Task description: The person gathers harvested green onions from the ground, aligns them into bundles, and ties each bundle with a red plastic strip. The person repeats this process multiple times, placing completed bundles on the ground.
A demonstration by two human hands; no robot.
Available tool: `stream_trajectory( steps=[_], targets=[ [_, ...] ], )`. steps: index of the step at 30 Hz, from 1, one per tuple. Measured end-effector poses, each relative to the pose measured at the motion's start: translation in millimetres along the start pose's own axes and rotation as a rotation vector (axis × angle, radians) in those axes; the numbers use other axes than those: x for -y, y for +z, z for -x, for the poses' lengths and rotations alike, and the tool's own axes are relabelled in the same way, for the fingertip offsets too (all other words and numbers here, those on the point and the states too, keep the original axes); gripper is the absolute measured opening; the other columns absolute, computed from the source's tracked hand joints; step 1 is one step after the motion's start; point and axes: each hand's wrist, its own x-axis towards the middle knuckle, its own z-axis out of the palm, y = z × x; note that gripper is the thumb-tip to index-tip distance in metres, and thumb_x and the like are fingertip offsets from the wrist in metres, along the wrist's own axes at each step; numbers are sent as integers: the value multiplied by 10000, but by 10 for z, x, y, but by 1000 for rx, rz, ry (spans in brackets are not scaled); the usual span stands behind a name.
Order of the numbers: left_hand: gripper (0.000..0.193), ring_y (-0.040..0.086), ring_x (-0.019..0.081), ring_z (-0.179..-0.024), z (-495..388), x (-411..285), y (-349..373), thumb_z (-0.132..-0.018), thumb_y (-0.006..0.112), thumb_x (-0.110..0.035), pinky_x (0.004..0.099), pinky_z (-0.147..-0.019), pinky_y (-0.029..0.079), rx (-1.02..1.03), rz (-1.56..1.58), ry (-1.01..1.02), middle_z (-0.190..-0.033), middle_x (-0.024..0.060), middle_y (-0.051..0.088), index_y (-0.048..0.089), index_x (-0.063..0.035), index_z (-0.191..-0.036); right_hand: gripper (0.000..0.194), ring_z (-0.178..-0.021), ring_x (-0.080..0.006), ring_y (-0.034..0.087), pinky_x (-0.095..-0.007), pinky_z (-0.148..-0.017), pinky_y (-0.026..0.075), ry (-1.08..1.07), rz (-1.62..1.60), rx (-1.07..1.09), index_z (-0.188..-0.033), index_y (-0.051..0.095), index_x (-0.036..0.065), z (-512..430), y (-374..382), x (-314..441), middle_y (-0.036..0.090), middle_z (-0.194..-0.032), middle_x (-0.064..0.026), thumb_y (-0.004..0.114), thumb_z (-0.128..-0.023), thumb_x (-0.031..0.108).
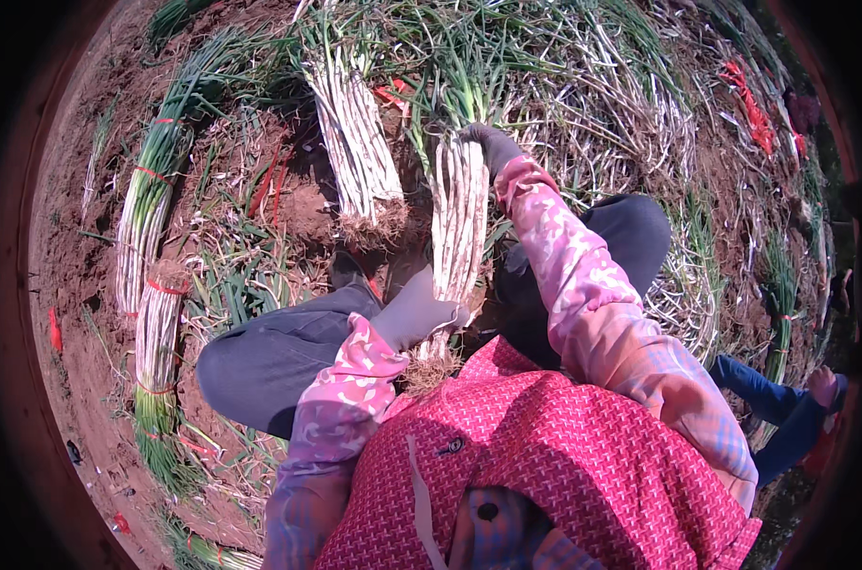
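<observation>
Between my knees I hold a bundle of long green onions (459, 206), its white stems upright in the view and its roots toward my body. My left hand (423, 306), in a pale glove, wraps round the stems just above the roots. Higher up, where the stems turn green, my gloved right hand (484, 142) grips the same bundle; its fingers are partly hidden behind the stems. Left of this bundle lies another group of green onions (356, 135), roots toward me, with no tie visible round it.
Bundles bound with red ties, one green onion bundle (146, 185) and another bundle (156, 342), lie on the soil to the left. Loose onions (616, 107) spread across the upper right. Red strips (748, 107) lie beyond them. Another person's leg (787, 427) shows at the right edge.
</observation>
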Motion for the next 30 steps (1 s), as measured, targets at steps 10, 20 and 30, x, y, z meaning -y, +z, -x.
stream_trajectory(
  steps=[10,20,30],
  targets=[
    [715,663,209,-1054,102,240,-98,-738,773,-82,340,-914,529,-125,24,164,-1181,138,676,499,39,-1387,329,-747,-260,665,-408,-747,554,-585,98,-158,-988,691,77,-178,364,2127,709,-855,-79,723,-904,393],
    [209,646,198,-596,-641,603,-13,-762,745,-108,333,-551,518,-1,486,-151,-749,89,654,665,11,-913,427,-1007,-233,708,-425,-897,584,234,-353,39,-1380,578,136,957,-459,-1475,704,-1200,-107,508,-1068,420],
    [317,656,168,-678,-286,520,-92,-749,758,-113,312,-642,528,36,387,-78,-779,75,667,652,23,-1015,530,-1052,-408,681,-483,-972,560,109,-260,194,-1364,518,-61,312,5,-606,643,-1264,-292,525,-1016,339]
  ],
)
